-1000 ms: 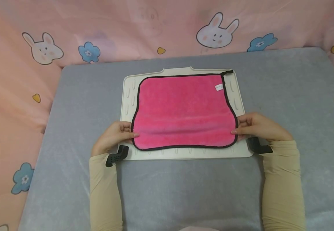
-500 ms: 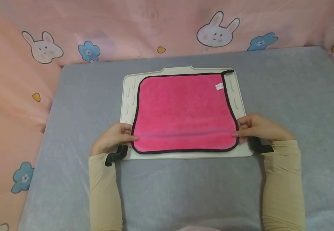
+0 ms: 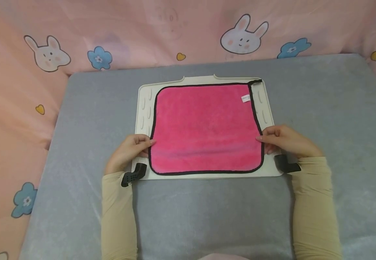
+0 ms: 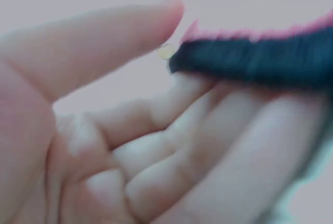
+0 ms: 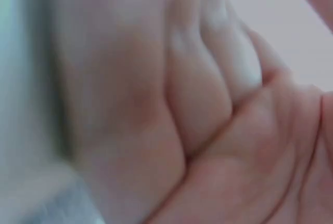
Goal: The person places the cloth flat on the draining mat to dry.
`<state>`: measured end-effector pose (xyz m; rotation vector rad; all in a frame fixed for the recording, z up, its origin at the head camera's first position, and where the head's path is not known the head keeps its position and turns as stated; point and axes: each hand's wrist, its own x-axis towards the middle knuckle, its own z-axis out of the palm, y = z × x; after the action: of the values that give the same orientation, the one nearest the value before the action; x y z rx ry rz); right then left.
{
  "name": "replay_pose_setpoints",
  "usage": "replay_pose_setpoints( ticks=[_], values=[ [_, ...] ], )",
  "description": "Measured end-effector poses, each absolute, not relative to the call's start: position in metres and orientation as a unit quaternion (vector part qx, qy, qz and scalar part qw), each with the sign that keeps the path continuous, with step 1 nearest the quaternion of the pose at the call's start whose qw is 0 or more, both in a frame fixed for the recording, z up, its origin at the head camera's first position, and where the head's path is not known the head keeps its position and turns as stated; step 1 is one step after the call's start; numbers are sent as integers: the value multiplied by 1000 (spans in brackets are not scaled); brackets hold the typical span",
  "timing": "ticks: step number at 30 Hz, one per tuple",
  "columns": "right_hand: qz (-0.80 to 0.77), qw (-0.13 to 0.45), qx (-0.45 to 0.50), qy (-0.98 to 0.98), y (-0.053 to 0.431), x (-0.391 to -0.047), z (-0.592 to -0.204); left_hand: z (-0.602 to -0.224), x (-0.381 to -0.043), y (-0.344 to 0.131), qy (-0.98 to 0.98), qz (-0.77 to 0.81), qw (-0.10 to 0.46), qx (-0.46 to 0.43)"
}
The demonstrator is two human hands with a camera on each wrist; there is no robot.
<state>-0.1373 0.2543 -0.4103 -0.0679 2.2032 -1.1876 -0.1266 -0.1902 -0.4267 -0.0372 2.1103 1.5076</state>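
A pink towel (image 3: 204,122) with black edging and a small white label lies spread over a cream plastic board (image 3: 207,176). Its near part bears a shallow crease. My left hand (image 3: 127,150) holds the towel's left edge, thumb on top and fingers under it. In the left wrist view, the black edging (image 4: 255,60) rests across the fingers (image 4: 171,156). At the opposite side, my right hand (image 3: 290,141) pinches the right edge between thumb and fingers. Curled fingers (image 5: 135,89) and palm fill the right wrist view, where the fingertips are hidden.
The board lies on a grey cloth-covered table (image 3: 214,213). A pink curtain (image 3: 126,25) with rabbits and flowers hangs behind and at the left. Black wrist mounts (image 3: 134,175) sit at both cuffs. A black loop (image 3: 255,82) sticks out at the towel's far right corner.
The towel's near edge has come down flatter toward the board's front, and its creases have eased. Both hands have shifted slightly farther up the side edges, the right also a little inward.
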Motion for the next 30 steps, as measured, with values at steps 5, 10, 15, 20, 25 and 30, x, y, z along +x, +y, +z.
replay_pose_setpoints(
  ticks=[5,10,15,20,25,30],
  values=[
    [-467,244,6,850,249,-142,-411,-427,-132,-179,815,538,210,-49],
    [-476,211,20,854,244,-145,-411,-427,-136,-173,822,539,177,-58],
    [-483,209,24,850,243,-148,-412,-426,-141,-171,826,530,181,-56],
    [-427,220,1,877,243,-159,-410,-425,-156,-169,807,552,199,-65],
    [-413,238,-4,879,240,-176,-406,-425,-176,-165,794,568,205,-64],
    [-421,217,9,881,236,-200,-405,-425,-196,-160,791,576,193,-68]
  ],
)
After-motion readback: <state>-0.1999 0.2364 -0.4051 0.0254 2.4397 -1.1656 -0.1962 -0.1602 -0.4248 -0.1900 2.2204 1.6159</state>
